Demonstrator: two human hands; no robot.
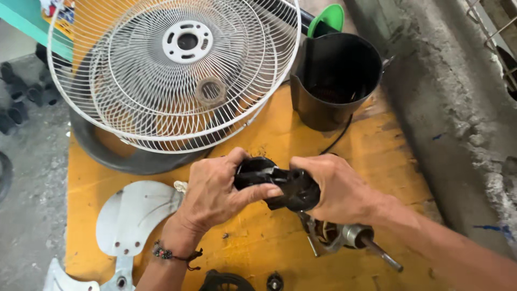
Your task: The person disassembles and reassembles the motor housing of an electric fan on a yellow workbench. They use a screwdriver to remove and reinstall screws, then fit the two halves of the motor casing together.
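Both hands, left point(215, 191) and right point(336, 188), clasp a black housing point(277, 186) over the yellow table point(377, 156), motor point(336, 237) beneath. Behind stands a black jug point(334, 81); its contents are too dark to tell. White grilles point(172, 70) lie just beside it.

Yellow counter point(377, 156), paint worn and scuffed, concrete floor point(32, 178) at 9 o'clock. At 12 o'clock, white wire fan guards point(172, 70), stacked, resting on a dark ring point(107, 156). At 1 o'clock, black plastic jug point(334, 81), upright, thin black cable point(336, 141) curling out from under it. At 7 o'clock, pale metal fan blade point(134, 215), lying flat. At 6 o'clock, two small black round parts point(226, 281), cut off by the edge.
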